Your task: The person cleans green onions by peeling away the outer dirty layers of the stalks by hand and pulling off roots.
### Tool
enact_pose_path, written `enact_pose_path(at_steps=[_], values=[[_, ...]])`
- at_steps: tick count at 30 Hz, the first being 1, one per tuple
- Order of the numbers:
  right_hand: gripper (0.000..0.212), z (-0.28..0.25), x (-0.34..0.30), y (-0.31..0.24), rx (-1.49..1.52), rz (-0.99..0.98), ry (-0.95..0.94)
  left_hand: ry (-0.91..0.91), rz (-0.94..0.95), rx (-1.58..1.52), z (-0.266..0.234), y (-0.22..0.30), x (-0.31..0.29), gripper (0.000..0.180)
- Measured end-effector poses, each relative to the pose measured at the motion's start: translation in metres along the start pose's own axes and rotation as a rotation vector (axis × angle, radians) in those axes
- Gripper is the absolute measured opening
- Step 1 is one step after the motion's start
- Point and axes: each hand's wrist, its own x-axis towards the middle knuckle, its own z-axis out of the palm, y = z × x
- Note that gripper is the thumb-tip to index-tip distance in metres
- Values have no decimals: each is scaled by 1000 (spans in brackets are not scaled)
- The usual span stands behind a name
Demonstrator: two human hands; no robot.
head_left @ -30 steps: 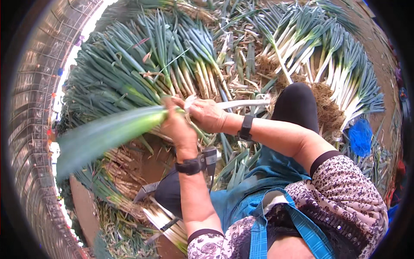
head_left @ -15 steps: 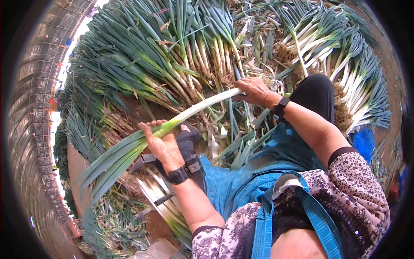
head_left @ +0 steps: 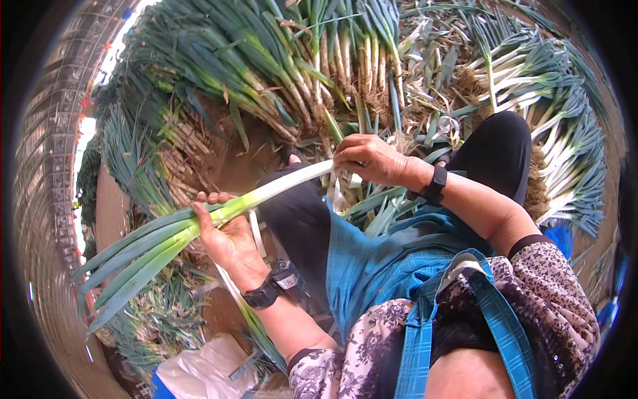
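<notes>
My left hand (head_left: pixel 229 243) is closed round a thick green onion (head_left: pixel 286 184) where the white stalk turns green. Its long leaves fan out past that hand toward the lower left. Gripping the other end of the white stalk is my right hand (head_left: pixel 372 159), which hides the root end. The onion lies aslant above my lap, peeled smooth and clean. Below my left wrist, partly covered by the arm, a few more white-stalked onions (head_left: pixel 234 289) lie beside my leg.
Unpeeled onions (head_left: pixel 239 60) with dirty roots are heaped at the far left and middle. White-stalked onions (head_left: pixel 565 146) lie in rows at right. Stripped leaves (head_left: pixel 425 60) litter the ground. A white plastic sheet (head_left: pixel 206 369) lies lower left. Clear ribbed sheeting (head_left: pixel 50 199) walls the left.
The held onion and both hands have shifted left in the picture, the right hand also slightly down. My knee has come into view under the stalk, and the surroundings have shifted with the head.
</notes>
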Motion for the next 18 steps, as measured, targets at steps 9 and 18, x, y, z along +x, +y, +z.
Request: enact_pose_path(at_steps=[9,18], values=[[16,72,-1,-21,-93,-123,-182,-32,186,131,-55,37,-28,29],[13,54,-41,52,966,1392,528,186,385,190,-92,53,-44,37]])
